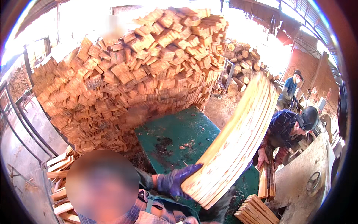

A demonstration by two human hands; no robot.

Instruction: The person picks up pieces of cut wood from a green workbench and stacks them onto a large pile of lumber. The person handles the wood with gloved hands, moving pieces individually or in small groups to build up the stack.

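Neither of my hands can be made out. At the lower left, very near, stands a person in a plaid shirt (143, 214) with a strap over the shoulder. A dark blue-purple gloved hand (172, 182) reaches in beside that person and appears to be theirs. It grips the near left side of a stack of long, pale wooden boards (235, 143). The boards tilt upward to the right above a green tabletop (179, 136). A small purple patch shows at the stack's right edge; what it belongs to is unclear. A pale blurred shape at the bottom edge is too indistinct to name.
A high pile of cut wood (134, 78) rises behind the table, with round logs (242, 61) beyond. More wood pieces (257, 211) lie lower right. There a bent-over person (283, 123) handles upright slats (266, 181) beside a machine panel (298, 186). Another person (289, 87) stands farther back.
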